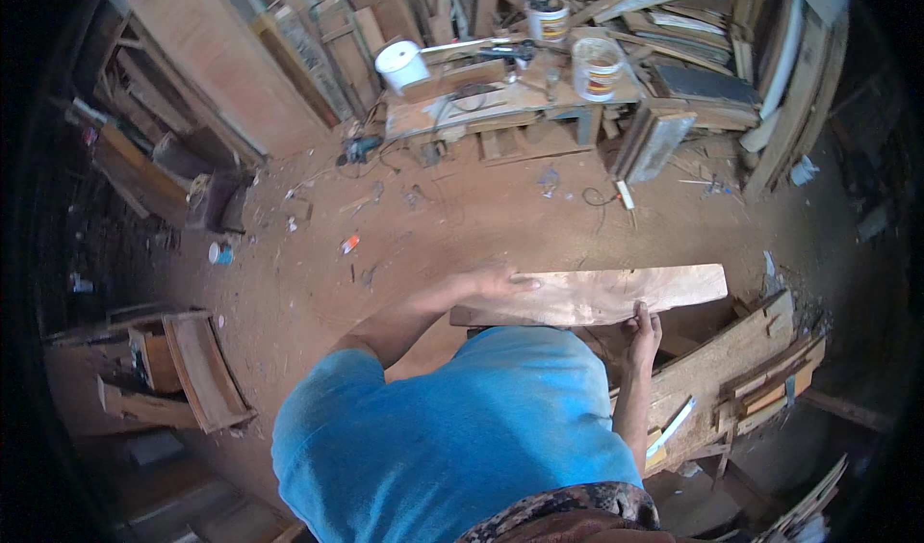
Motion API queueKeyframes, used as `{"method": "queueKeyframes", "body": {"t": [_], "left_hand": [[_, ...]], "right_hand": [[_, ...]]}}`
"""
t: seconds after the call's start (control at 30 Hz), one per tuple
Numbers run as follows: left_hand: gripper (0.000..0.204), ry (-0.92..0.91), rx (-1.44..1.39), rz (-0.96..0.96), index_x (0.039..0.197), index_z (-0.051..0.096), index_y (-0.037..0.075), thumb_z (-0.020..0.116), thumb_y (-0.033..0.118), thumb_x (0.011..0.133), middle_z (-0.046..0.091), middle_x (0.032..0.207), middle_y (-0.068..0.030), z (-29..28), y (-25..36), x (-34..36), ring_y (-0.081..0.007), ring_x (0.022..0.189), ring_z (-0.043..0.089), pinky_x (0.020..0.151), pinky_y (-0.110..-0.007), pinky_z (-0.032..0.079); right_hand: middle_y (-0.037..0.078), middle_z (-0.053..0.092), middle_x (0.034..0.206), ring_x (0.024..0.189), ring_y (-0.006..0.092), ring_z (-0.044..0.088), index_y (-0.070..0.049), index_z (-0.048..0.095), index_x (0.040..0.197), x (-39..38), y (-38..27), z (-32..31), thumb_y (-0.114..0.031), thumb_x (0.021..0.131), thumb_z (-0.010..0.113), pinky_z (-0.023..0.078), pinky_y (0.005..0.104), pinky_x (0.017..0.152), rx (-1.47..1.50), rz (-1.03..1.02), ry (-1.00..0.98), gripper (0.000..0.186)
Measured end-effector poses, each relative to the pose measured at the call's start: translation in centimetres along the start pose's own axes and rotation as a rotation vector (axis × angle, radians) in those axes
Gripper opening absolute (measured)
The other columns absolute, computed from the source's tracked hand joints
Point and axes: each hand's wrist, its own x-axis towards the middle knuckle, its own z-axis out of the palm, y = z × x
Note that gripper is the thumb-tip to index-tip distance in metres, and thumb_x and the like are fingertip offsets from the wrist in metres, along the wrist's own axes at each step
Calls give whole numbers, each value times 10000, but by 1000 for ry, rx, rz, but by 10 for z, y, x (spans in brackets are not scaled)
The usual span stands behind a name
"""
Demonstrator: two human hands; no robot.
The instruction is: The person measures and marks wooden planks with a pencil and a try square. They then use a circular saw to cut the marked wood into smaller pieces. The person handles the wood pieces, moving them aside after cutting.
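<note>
1. A bucket [595, 67] at the upper centre-right carries a coloured label [601, 89], too small to read.
2. The brown floor [462, 223] is littered with scraps [349, 245]; a wooden panel [221, 62] leans at upper left.
3. The wooden board [597, 295] is right of centre: the left hand [491, 281] grips its left part, the right hand [643, 330] pinches its lower edge.

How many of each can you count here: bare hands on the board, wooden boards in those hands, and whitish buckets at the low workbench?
Hands, left hand and right hand: 2
Held wooden board: 1
Whitish buckets at the low workbench: 3
Total: 6
</note>
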Motion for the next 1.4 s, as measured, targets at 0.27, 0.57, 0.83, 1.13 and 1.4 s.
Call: {"method": "queueKeyframes", "body": {"t": [0.27,0.57,0.83,1.13,1.4], "left_hand": [[898,104,-235,-237,1089,698,-91,488,767,924,699,1056,-321,-44,-123,-105,-438,1043,680,912,-500,516],[909,671,-848,-519,1185,684,-105,477,743,934,695,1138,-336,43,-281,-206,-432,1123,671,968,-485,501],[905,937,-1031,-1099,1249,655,-115,465,720,954,657,1208,-370,80,-335,-307,-452,1210,630,1034,-482,471],[935,1139,-1240,-1389,1146,676,-152,499,743,939,716,1058,-307,68,-486,-361,-343,1056,684,919,-447,507],[953,1052,-1196,-1447,963,700,-130,469,795,930,673,791,-230,1,-649,-419,-290,815,653,738,-428,501]], "right_hand": [[-11,570,847,795,123,614,-83,568,1050,-23,23,164,-305,1022,650,555,341,779,-122,35,-318,238],[161,703,1098,953,244,696,16,585,1228,-14,87,337,-291,1023,616,573,365,830,-530,187,-539,369],[136,716,970,807,238,715,18,631,1142,47,198,432,-240,998,630,598,360,705,-949,214,-777,296],[63,625,789,589,179,605,-51,631,967,118,405,650,-205,959,668,473,313,487,-1069,521,-862,159],[43,600,758,585,120,537,-48,607,969,95,477,879,-181,983,626,433,278,495,-1238,238,-888,135]]}}
